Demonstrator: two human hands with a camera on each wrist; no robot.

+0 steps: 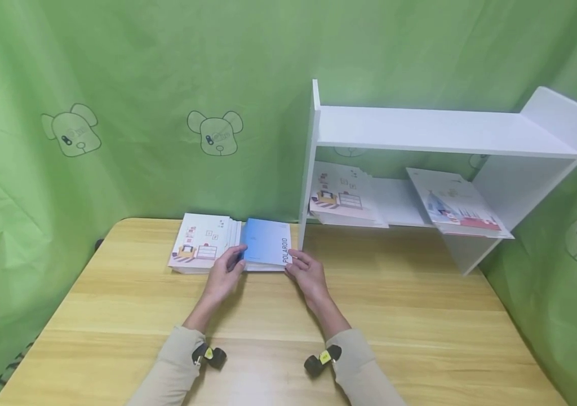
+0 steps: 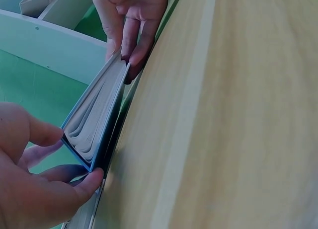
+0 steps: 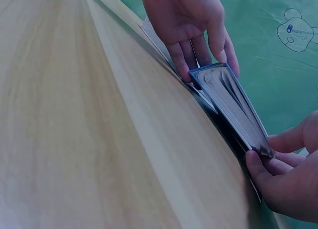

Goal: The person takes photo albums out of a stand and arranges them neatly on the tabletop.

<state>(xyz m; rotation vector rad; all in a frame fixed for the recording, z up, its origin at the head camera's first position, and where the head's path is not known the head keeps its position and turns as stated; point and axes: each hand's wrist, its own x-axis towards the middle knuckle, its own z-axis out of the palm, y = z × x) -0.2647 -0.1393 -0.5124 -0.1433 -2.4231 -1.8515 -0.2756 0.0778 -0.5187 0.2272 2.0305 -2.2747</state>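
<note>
Two hands gripped the thick blue softcover book (image 1: 266, 245) (spine marked POLAROID) by its near corners: left hand (image 1: 226, 270) pinching the left corner, right hand (image 1: 307, 272) the right. It lay between them, atop white illustrated booklets (image 1: 202, 248) on the wooden table (image 1: 395, 316).

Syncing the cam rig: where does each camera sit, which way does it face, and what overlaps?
Head: above the table, facing forward and down at the blue book and shelf; both forearms, left hand, right hand show.
Left wrist: low at the table edge, facing along the book's pages toward the right hand.
Right wrist: mirrored, facing the left hand.
Shared: both wrist views show the book and both hands.
</note>
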